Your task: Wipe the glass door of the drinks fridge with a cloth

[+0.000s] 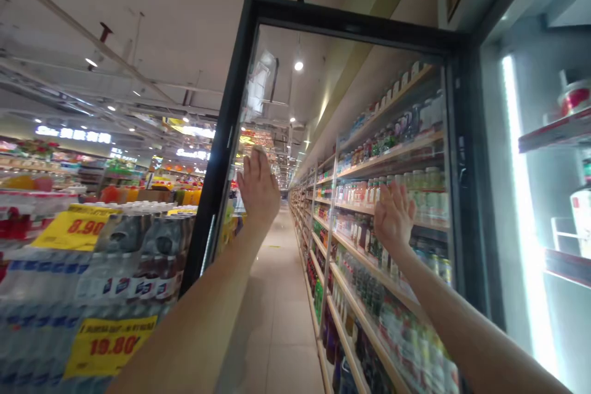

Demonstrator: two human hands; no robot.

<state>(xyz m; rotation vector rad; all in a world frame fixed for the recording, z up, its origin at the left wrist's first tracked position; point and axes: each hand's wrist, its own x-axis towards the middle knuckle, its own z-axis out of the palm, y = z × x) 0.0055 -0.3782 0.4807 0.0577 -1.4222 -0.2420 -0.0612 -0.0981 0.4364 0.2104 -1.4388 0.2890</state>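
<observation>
A glass cooler door with a dark frame stands swung open in front of me. My left hand is raised at the left part of the pane, palm toward the glass and fingers stretched upward. Toward the right part of the pane, my right hand is up in the same way, its fingers slightly apart. Both appear to lie against the glass, though firm contact is hard to make out. Neither hand holds anything. The dark vertical door handle is on the left side of the frame, apart from my fingers.
Through the pane, long shelves of bottles line a tiled aisle. At right is the lit cooler interior with shelves. Packed bottles with yellow price signs are stacked at left.
</observation>
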